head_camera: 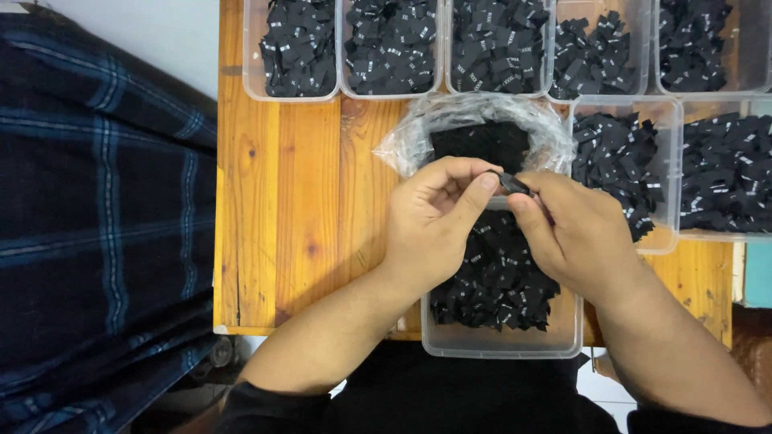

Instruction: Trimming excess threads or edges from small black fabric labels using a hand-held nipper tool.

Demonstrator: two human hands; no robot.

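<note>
Pinching: a small black label (pixel 513 184) sits between the fingertips of both hands, raised above the container below, likely so it can be handled singly, apart from the heap.
Label axis: its long axis runs from the left thumb tip down-right toward the right thumb; the near end points at the left fingers, the far end vanishes under the right fingers.
Left hand (pixel 434 221): thumb and forefinger closed narrowly on the label's upper-left end, remaining fingers curled beneath.
Right hand (pixel 575 233): thumb and forefinger closed on the other end; how much of the label lies under them cannot be told.
Beneath the fingers: a clear plastic container (pixel 498 341) heaped with like black labels, placed directly under the hands, seemingly for short reach.
Beyond the fingertips: an open clear plastic bag (pixel 402 145) of black labels, mouth rolled wide.
Further out: more clear bins (pixel 291 95) of labels ranged along the far edge and right of the wooden table (pixel 281 209).
Left of the forearm: dark plaid cloth (pixel 96 217).
</note>
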